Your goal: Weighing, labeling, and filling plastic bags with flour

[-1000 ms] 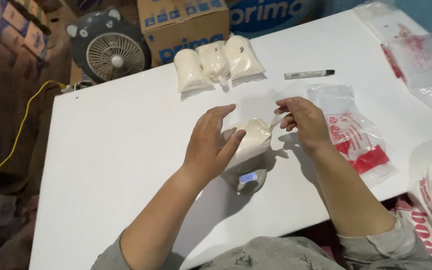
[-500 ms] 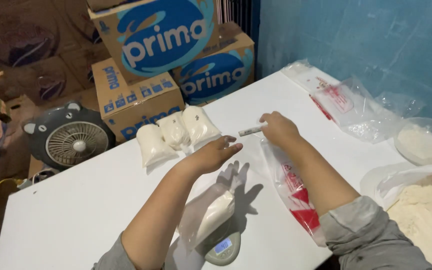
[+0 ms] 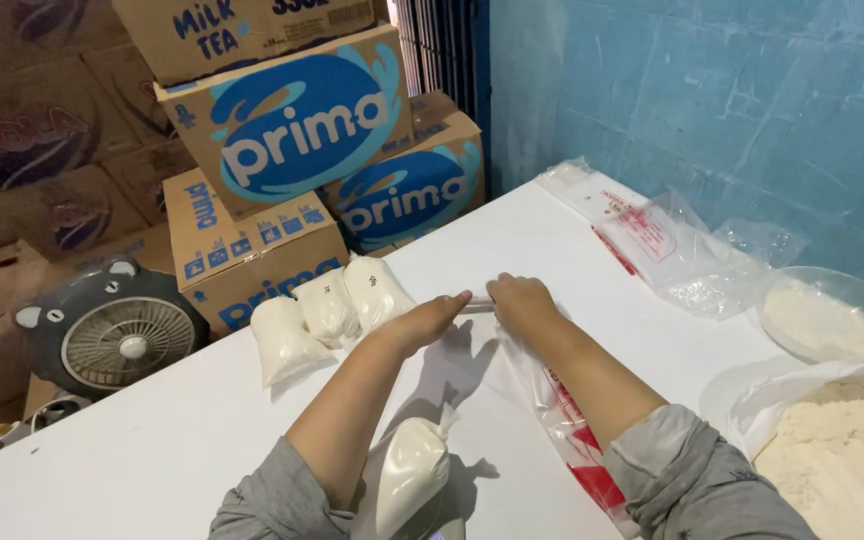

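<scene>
White table [image 3: 152, 440] stands against a blue wall [image 3: 712, 100], with cardboard boxes [image 3: 292, 130] and a grey fan [image 3: 117, 335] behind it. Near the middle, the right hand [image 3: 522, 302] is clenched around a marker pen [image 3: 474, 307], and the left hand [image 3: 432, 318] touches its other end with stretched fingers. The pen's long axis lies left to right. Three filled powder bags [image 3: 327, 315] lie just beside the left hand.

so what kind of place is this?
Probably a storeroom or small packing area: stacked cardboard boxes against the wall, filled bags of white powder on a white table, and a bowl of powder.
</scene>
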